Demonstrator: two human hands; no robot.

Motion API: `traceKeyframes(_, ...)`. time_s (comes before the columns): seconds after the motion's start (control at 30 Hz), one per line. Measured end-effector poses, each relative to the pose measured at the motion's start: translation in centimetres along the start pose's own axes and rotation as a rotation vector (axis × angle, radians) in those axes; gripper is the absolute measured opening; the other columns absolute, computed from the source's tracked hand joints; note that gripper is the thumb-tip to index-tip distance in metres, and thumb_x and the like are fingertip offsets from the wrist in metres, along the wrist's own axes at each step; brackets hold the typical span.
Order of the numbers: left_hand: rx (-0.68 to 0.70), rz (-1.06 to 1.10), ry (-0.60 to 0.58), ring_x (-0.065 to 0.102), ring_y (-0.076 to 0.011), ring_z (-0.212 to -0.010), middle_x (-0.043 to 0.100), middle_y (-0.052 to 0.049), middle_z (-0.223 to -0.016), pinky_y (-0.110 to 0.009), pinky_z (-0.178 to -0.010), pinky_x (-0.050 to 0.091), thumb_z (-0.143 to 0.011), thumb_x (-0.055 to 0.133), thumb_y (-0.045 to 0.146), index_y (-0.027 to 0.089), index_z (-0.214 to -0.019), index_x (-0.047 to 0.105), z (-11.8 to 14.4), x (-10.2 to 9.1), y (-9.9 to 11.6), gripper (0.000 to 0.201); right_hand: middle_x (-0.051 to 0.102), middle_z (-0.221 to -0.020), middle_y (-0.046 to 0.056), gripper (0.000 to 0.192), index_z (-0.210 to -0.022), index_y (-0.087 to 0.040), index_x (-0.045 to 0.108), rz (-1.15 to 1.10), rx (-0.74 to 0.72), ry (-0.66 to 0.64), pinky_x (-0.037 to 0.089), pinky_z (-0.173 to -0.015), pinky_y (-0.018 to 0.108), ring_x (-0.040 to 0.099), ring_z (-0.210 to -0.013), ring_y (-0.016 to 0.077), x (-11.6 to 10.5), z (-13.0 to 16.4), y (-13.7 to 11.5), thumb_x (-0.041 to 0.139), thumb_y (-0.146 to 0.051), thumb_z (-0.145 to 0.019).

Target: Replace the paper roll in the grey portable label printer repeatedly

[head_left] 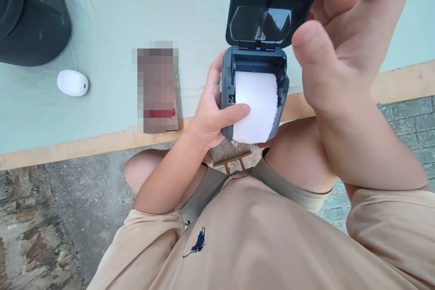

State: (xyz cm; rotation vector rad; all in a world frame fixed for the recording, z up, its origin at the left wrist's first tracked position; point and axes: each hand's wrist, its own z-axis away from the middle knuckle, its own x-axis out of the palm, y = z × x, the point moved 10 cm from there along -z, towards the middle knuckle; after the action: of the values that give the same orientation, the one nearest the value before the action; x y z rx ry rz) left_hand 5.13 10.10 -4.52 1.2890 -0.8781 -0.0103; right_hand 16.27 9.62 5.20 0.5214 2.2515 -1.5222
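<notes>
My left hand (217, 115) grips a small dark portable receipt printer (283, 93) from its left side. Its thumb rests on a white paper roll (258, 99) in the printer's compartment. The hinged lid (261, 2) stands raised, with a clear window in it. My right hand (346, 41) is beside the lid's right edge, thumb spread away from it. Some of its fingers pass behind the lid and are partly hidden, so I cannot tell how firmly they touch it. A phone (178, 99), blurred over, lies on the table left of the printer.
A pale green cloth covers the table (112, 22), which has a light wooden edge (91, 145). A black zippered case (34, 18) and a small white rounded object (72, 83) are at the left. My legs (295, 154) are under the table edge, above grey paving.
</notes>
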Motion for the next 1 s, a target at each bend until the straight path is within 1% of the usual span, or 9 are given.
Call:
traceKeyframes(0.07, 0.003, -0.019, -0.010, 0.067, -0.0322, -0.115, 0.060, -0.006, -0.129, -0.042, -0.086, 0.061, -0.066, 0.082, 0.035, 0.029, -0.133, 0.037, 0.0, 0.0, -0.1, 0.081, 0.062, -0.116, -0.002, 0.037, -0.132, -0.032, 0.055, 0.079, -0.067, 0.161, 0.057, -0.097, 0.033, 0.060, -0.124, 0.0175, -1.3, 0.1, -1.2, 0.043, -0.047, -0.100)
traceKeyframes(0.13, -0.010, -0.025, 0.010, 0.065, -0.0340, -0.120, 0.060, -0.007, -0.132, -0.041, -0.089, 0.061, -0.066, 0.082, 0.035, 0.029, -0.135, 0.037, 0.1, -0.2, -0.2, 0.082, 0.064, -0.099, -0.001, 0.028, -0.106, -0.027, 0.068, 0.174, -0.100, 0.214, 0.057, -0.094, 0.033, 0.061, -0.113, 0.0152, -1.7, 0.2, -1.6, 0.045, -0.043, -0.100)
traceKeyframes(0.23, -0.057, 0.013, 0.047, 0.062, -0.0366, -0.127, 0.062, -0.008, -0.132, -0.043, -0.091, 0.061, -0.067, 0.082, 0.034, 0.029, -0.140, 0.033, 0.2, -0.6, -0.4, 0.088, 0.060, -0.093, 0.003, 0.021, -0.094, -0.024, 0.069, 0.132, -0.156, 0.113, 0.056, -0.101, 0.039, 0.057, -0.112, 0.0169, -0.6, 0.3, -1.2, 0.058, -0.042, -0.093)
traceKeyframes(0.33, -0.090, 0.059, 0.066, 0.059, -0.0362, -0.132, 0.063, -0.007, -0.132, -0.044, -0.098, 0.060, -0.064, 0.084, 0.031, 0.030, -0.143, 0.030, 0.4, -0.6, -0.3, 0.095, 0.055, -0.106, 0.006, 0.015, -0.092, -0.022, 0.070, 0.039, -0.194, -0.060, 0.050, -0.115, 0.045, 0.055, -0.113, 0.0171, 1.1, 0.5, -0.5, 0.068, -0.036, -0.086)
traceKeyframes(0.47, -0.051, 0.124, 0.107, 0.055, -0.0345, -0.137, 0.060, -0.008, -0.137, -0.045, -0.103, 0.058, -0.073, 0.079, 0.037, 0.029, -0.142, 0.032, 0.5, 0.1, 0.6, 0.084, 0.054, -0.116, 0.006, 0.015, -0.101, -0.025, 0.068, -0.032, -0.155, -0.095, 0.046, -0.119, 0.045, 0.051, -0.127, 0.0183, 1.3, 0.9, -0.1, 0.063, -0.033, -0.089)
traceKeyframes(0.53, -0.045, 0.179, 0.157, 0.051, -0.0343, -0.140, 0.058, -0.008, -0.140, -0.047, -0.103, 0.058, -0.078, 0.074, 0.046, 0.032, -0.142, 0.032, 0.6, 0.4, 0.8, 0.078, 0.053, -0.127, 0.004, 0.030, -0.118, -0.028, 0.061, -0.125, -0.058, -0.114, 0.054, -0.109, 0.038, 0.050, -0.130, 0.0174, 1.4, 1.0, 0.6, 0.063, -0.035, -0.089)
traceKeyframes(0.63, -0.064, 0.207, 0.212, 0.048, -0.0358, -0.142, 0.061, -0.009, -0.136, -0.051, -0.104, 0.057, -0.080, 0.071, 0.051, 0.032, -0.137, 0.040, 0.8, 0.5, 0.6, 0.067, 0.050, -0.138, 0.000, 0.051, -0.137, -0.033, 0.042, -0.258, 0.105, -0.245, 0.060, -0.093, 0.029, 0.060, -0.114, 0.0116, 2.7, 1.3, 1.6, 0.061, -0.041, -0.090)
traceKeyframes(0.77, -0.063, 0.193, 0.159, 0.049, -0.0382, -0.141, 0.067, -0.010, -0.124, -0.052, -0.105, 0.056, -0.083, 0.070, 0.046, 0.028, -0.120, 0.054, 0.6, 1.0, 0.6, 0.044, 0.052, -0.134, 0.000, 0.052, -0.135, -0.030, 0.039, -0.297, 0.181, -0.284, 0.061, -0.085, 0.025, 0.061, -0.100, 0.0073, 3.2, 1.5, 2.2, 0.060, -0.045, -0.091)
traceKeyframes(1.0, -0.068, 0.162, 0.179, 0.055, -0.0329, -0.137, 0.068, -0.006, -0.123, -0.041, -0.099, 0.059, -0.083, 0.069, 0.040, 0.027, -0.111, 0.054, 0.6, 0.8, 0.7, 0.035, 0.052, -0.134, 0.001, 0.048, -0.131, -0.030, 0.041, -0.290, 0.227, -0.280, 0.060, -0.083, 0.023, 0.059, -0.102, 0.0076, 3.1, 1.6, 2.3, 0.063, -0.041, -0.090)
